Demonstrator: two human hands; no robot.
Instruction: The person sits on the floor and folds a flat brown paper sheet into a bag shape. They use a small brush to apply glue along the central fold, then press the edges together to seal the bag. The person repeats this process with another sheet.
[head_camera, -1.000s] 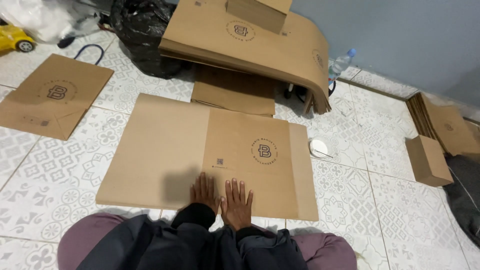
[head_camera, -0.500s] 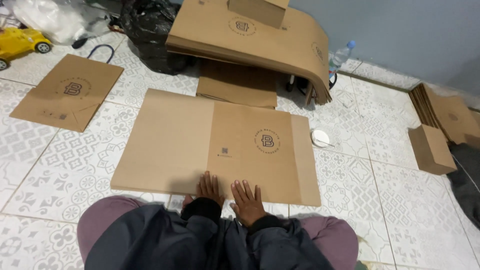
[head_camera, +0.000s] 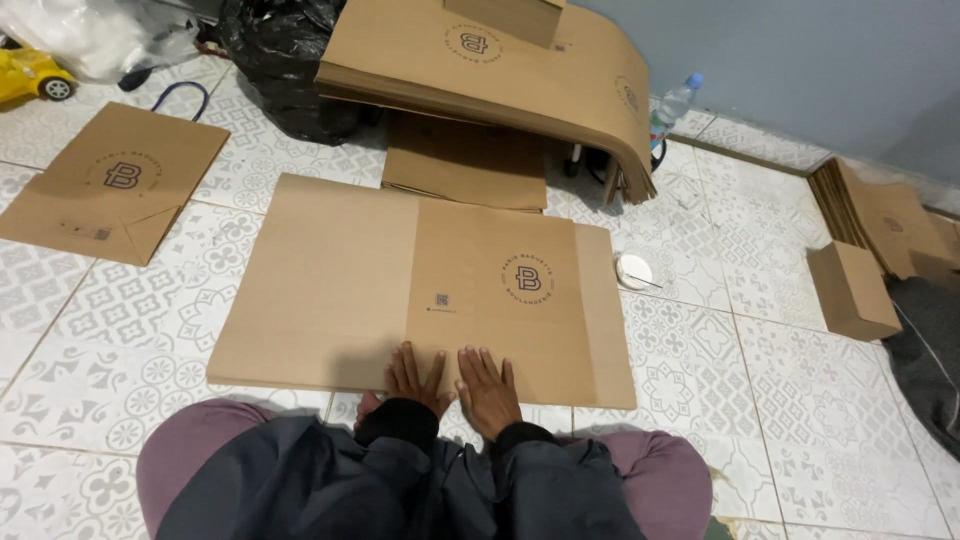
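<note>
I sit on a floor (head_camera: 800, 420) of white tiles with grey patterns. At one o'clock a plain blue-grey wall (head_camera: 800, 60) meets it along a pale skirting. Light is soft and even. At eleven o'clock lies a black bag (head_camera: 285, 60), beside it a white one (head_camera: 100, 35).

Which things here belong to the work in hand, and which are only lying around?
In hand:
- flat brown sheet, under left hand and right hand
- stack of brown sheets

Lying about:
- black bag
- water bottle
- yellow toy car
</note>
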